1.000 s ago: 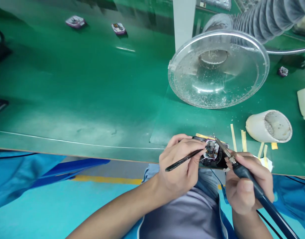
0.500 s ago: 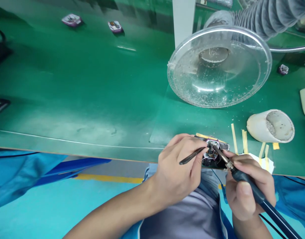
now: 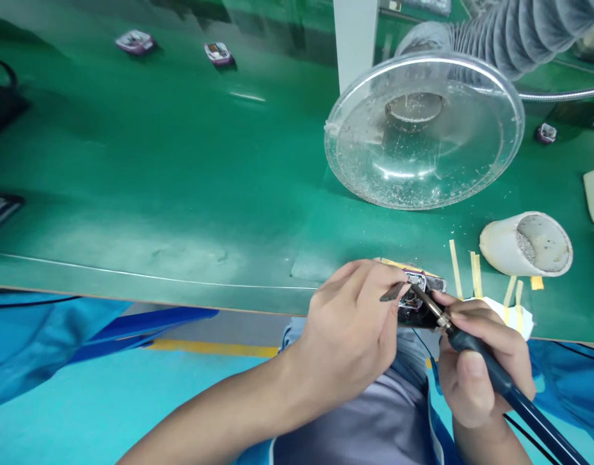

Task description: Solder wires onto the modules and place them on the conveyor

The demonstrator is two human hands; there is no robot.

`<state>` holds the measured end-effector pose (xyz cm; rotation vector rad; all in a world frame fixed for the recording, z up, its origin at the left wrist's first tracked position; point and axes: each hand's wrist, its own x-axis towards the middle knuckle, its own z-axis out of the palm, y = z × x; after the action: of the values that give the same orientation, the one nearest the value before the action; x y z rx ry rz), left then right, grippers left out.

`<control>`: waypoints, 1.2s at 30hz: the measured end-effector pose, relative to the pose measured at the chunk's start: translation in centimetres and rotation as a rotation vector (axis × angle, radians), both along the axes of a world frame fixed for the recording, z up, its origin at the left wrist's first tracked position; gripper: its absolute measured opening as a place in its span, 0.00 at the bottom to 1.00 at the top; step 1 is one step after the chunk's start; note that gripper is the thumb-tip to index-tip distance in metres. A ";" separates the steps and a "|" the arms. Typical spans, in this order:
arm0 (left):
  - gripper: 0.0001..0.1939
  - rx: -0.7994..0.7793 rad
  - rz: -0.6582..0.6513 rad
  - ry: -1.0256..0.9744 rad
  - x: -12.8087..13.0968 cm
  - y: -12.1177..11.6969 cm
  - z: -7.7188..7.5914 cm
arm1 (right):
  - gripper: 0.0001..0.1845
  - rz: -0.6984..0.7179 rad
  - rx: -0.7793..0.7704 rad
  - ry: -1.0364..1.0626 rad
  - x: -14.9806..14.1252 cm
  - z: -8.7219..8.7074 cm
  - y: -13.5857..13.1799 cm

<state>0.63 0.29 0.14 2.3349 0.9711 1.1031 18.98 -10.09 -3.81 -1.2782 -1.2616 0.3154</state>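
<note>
My left hand (image 3: 350, 326) is closed in a pinch on dark tweezers (image 3: 392, 293). Its fingertips are right at a small open device (image 3: 417, 279) with a pale, purple-edged housing and electronics inside. The device sits in a black fixture (image 3: 435, 284) at the table's front edge, partly covered by my left fingers. Wrapped around the handle of a soldering iron (image 3: 488, 358) is my right hand (image 3: 495, 361). The iron's metal tip points up and left into the device, close to the left fingertips. Whether it touches anything there is too small to tell.
Above the work hangs a clear fume hood (image 3: 423, 161) on a grey hose (image 3: 519, 42). A white cup (image 3: 503, 248) lies tilted at the right, near yellow tape strips (image 3: 456, 268). Purple-edged devices (image 3: 136, 42) lie farther back on the green table (image 3: 204, 161).
My left hand has shifted slightly right and turned, so less of the tweezers shows and more of the device is covered. The soldering iron stays nearly in place.
</note>
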 end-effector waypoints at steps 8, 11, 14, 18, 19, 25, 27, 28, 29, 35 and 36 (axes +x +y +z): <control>0.13 0.008 -0.006 0.026 0.0 0.0 0.4 | 0.13 0.016 0.057 -0.025 -0.2 -0.3 0.1; 0.12 0.020 -0.001 0.028 0.1 0.0 0.4 | 0.13 0.001 0.060 -0.012 -0.2 -0.5 0.1; 0.11 0.038 0.007 0.041 0.1 0.1 0.6 | 0.13 0.005 0.068 0.001 -0.2 -0.4 0.3; 0.08 0.040 0.007 0.066 0.1 0.2 0.7 | 0.13 0.005 0.065 0.005 -0.2 -0.3 0.4; 0.08 0.042 0.007 0.067 0.1 0.2 0.7 | 0.13 0.003 0.065 -0.003 -0.2 -0.3 0.4; 0.06 0.056 0.015 0.069 0.2 0.3 0.8 | 0.13 -0.010 0.074 -0.048 -0.3 -0.7 0.2; 0.07 0.053 0.018 0.061 0.3 0.3 0.8 | 0.13 -0.010 0.090 -0.053 -0.3 -0.8 0.2; 0.07 0.051 0.018 0.055 0.3 0.3 0.8 | 0.13 -0.009 0.095 -0.048 -0.3 -0.8 0.3; 0.07 0.048 0.018 0.051 0.4 0.4 0.8 | 0.13 -0.011 0.094 -0.036 -0.3 -0.8 0.3; 0.05 0.038 0.006 0.047 0.3 0.4 0.7 | 0.13 -0.044 0.118 -0.012 -0.2 -0.7 1.1; 0.05 0.034 0.004 0.043 0.2 0.4 0.6 | 0.13 -0.043 0.128 -0.021 -0.2 -0.7 1.2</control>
<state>0.84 0.69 0.77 2.3942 0.9805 1.0827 18.79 -8.91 -4.48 -1.2001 -1.2510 0.1881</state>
